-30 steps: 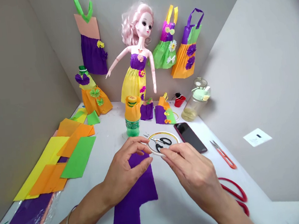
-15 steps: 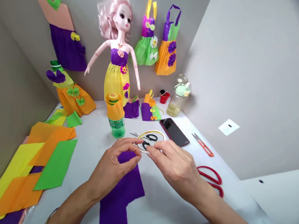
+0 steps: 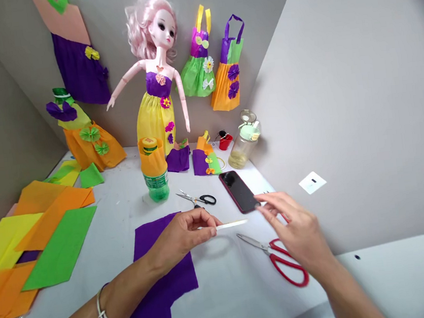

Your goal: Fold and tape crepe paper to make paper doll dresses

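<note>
My left hand (image 3: 190, 233) pinches a thin white ring (image 3: 233, 224), seen nearly edge-on above the table. Under my left wrist lies a purple cloth piece (image 3: 183, 279). Free of the ring, my right hand (image 3: 296, 226) hovers over the handles of the red scissors (image 3: 287, 268), its fingers apart with nothing visible between them. Just beyond its fingertips is a dark phone (image 3: 238, 190). Small black-handled scissors (image 3: 206, 199) rest behind the ring. The small red-handled snips are mostly hidden by my right hand.
Orange, yellow and green sheets (image 3: 61, 247) cover the left side. A green bottle (image 3: 157, 186) with an orange wrap stands before a doll (image 3: 158, 83). A clear jar (image 3: 241, 148) stands at the back right. Small dresses (image 3: 224, 86) hang on the wall.
My right hand has let go of the ring and moved right. The ring, held in my left hand, has tilted from face-on to edge-on. The camera view has shifted slightly.
</note>
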`<move>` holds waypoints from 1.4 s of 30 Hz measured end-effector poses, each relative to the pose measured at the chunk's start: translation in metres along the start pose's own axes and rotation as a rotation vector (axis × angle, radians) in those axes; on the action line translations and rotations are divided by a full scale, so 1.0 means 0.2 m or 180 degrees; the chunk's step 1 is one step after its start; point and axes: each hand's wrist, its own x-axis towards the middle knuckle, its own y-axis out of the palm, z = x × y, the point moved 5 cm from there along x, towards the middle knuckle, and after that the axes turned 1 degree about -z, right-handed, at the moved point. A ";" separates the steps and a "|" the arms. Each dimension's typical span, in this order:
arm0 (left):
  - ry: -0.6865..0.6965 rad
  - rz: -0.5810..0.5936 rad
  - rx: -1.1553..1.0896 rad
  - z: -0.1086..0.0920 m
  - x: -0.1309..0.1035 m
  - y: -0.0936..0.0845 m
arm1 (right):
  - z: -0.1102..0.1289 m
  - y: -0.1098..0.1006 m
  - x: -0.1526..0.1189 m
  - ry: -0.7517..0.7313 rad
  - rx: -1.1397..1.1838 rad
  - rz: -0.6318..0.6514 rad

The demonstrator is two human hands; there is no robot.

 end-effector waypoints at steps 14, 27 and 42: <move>-0.0381 -0.0310 -0.1055 0.14 0.01 -0.07 | -0.58 0.19 -0.07 0.0989 -0.2258 0.1580; -0.0410 -0.0591 -0.1573 0.14 0.01 -0.10 | -0.40 0.14 -0.50 -0.0059 -0.0850 0.1553; -0.0228 -0.0700 -0.1737 0.17 0.00 -0.07 | 0.05 0.19 -0.43 0.1118 0.3581 0.3159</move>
